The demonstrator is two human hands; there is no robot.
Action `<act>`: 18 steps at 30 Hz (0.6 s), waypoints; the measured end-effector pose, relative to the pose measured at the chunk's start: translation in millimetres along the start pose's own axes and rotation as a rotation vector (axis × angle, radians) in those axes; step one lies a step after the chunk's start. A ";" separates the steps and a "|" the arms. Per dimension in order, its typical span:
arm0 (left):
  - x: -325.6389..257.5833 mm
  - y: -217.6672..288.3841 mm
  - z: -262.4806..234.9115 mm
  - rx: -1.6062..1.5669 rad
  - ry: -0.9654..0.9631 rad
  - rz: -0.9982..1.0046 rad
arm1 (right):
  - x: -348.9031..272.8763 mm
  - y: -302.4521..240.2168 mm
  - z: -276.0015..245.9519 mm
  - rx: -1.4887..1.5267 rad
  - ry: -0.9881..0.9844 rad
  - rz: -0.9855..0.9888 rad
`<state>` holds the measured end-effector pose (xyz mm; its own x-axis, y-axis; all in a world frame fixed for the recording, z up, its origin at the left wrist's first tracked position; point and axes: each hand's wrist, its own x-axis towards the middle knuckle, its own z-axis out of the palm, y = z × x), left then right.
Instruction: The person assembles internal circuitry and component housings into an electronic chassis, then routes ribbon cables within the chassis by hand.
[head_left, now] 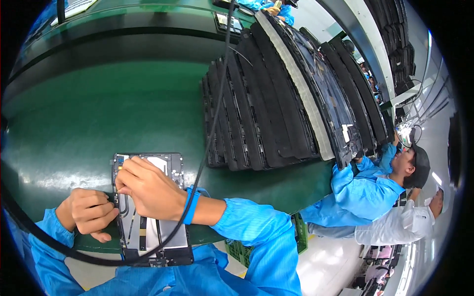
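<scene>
An opened tablet [177, 237] lies on the green table at its near edge, its inner parts and pale silver battery panels showing. Across its upper half reaches my right hand [150, 190], with a blue band on the wrist. Its fingers are pinched together at the tablet's upper left edge; whatever they hold is too small to make out. My left hand [91, 212] is curled beside the tablet's left edge, fingertips close against it. The fingers hide what, if anything, is in that hand.
Trays [256, 103] with black padding stand in a long stacked row at the right. A black cable [217, 113] hangs across the view. At the right, a co-worker in a blue smock [365, 192] handles the row's end. A green crate [239, 251] sits below the table.
</scene>
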<state>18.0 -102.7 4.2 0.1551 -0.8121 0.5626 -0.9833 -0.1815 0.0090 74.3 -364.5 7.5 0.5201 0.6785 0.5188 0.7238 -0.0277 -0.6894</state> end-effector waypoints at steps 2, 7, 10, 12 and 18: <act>-0.8 2.0 -1.3 -0.004 -0.021 -0.026 | 0.0 0.2 1.4 -0.015 0.004 0.001; 0.5 4.1 -5.7 0.012 -0.012 -0.018 | 3.6 -3.8 4.2 -0.014 0.015 -0.012; 1.8 -0.1 -5.9 0.012 0.004 -0.007 | 6.6 -5.3 1.8 -0.006 0.004 -0.004; 3.8 -3.5 -6.4 -0.018 0.027 -0.027 | 6.6 -4.9 3.3 -0.006 0.012 -0.006; 7.8 -7.9 -6.0 0.028 0.054 -0.039 | 7.2 -5.1 4.7 -0.011 0.013 -0.015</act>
<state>26.4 -104.3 13.4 0.1869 -0.7735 0.6057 -0.9736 -0.2281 0.0091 72.2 -356.1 12.4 0.5152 0.6692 0.5355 0.7365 -0.0262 -0.6759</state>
